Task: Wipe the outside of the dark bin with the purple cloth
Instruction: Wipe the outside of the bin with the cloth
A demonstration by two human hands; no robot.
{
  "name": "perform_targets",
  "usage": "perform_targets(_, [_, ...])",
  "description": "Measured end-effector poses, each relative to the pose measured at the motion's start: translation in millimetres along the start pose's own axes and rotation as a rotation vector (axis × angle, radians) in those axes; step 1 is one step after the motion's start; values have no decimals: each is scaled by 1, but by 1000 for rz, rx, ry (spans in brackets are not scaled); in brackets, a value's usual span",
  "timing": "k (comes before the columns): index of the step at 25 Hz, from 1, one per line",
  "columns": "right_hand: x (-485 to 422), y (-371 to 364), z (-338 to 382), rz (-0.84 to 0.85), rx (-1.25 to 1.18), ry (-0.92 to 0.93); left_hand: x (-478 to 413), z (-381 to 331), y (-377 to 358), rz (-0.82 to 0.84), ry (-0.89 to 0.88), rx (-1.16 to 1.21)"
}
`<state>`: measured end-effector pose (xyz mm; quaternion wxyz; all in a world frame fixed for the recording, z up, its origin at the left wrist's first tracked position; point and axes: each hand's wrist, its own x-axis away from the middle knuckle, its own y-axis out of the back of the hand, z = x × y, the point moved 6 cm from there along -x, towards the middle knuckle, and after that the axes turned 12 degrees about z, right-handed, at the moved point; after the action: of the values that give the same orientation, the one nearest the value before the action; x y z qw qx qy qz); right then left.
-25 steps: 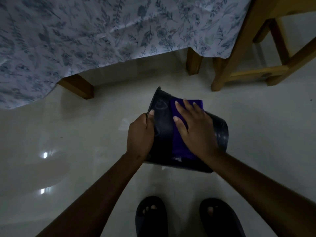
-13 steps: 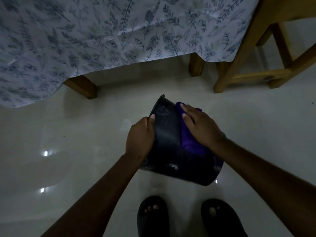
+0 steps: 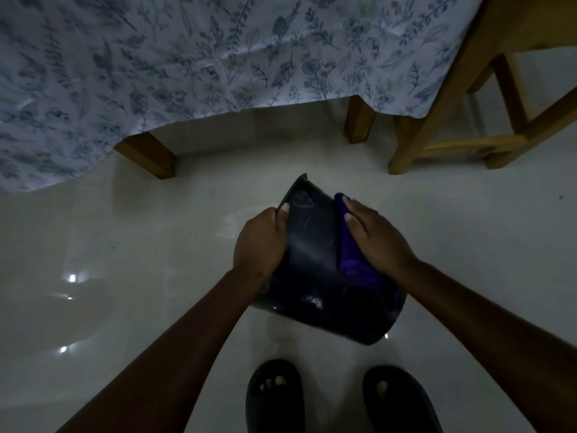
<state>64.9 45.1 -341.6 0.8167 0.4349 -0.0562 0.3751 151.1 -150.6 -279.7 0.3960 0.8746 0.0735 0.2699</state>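
The dark bin is held tilted above the pale floor, its rim up and to the left, its base down toward my feet. My left hand grips the rim on the bin's left side, thumb over the edge. My right hand presses the purple cloth flat against the bin's right outer wall; only a strip of cloth shows beside my fingers. The bin's far right side is hidden behind hand and cloth.
A table draped in a floral cloth hangs low ahead, with wooden legs under it. A wooden chair or stool frame stands at upper right. My feet in dark sandals stand just below the bin on the glossy floor.
The bin has turned and tipped, its base swinging lower and to the right. My right hand with the cloth slid from the top of the wall around to its right side.
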Motion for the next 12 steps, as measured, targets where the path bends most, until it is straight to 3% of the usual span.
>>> perform_targets(4, [75,-44,42,-53,321,153,-14,-8,-2,31,37,-60])
perform_targets(6, [86,-49,52,-54,350,214,-24,-18,-1,108,10,22])
perform_targets(9, [40,-11,36,-81,272,133,-9,-14,-4,333,-21,395])
perform_targets(12, [0,8,12,-16,69,-18,16,1,-5,263,-40,326])
